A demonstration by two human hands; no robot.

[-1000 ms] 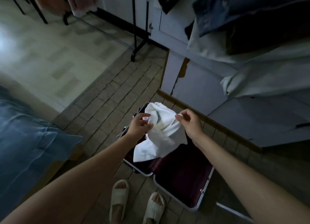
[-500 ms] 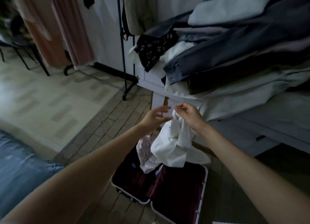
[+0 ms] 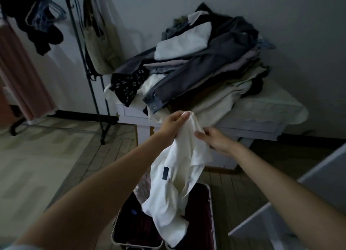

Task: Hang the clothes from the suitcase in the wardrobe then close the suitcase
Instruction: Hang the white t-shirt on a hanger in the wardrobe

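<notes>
Above the open suitcase (image 3: 209, 212), the left hand (image 3: 171, 125) pinches the white shirt (image 3: 176, 174) at its top; the right hand (image 3: 215, 139) grips beside it. Unpacking step; next: find a hanger.

Both forearms are bare from elbow to wrist, with no watch, bracelet or ring visible on the left hand (image 3: 173, 125) or the right hand (image 3: 215, 140). A sliver of pale sleeve (image 3: 16, 247) edges the left upper arm.
</notes>
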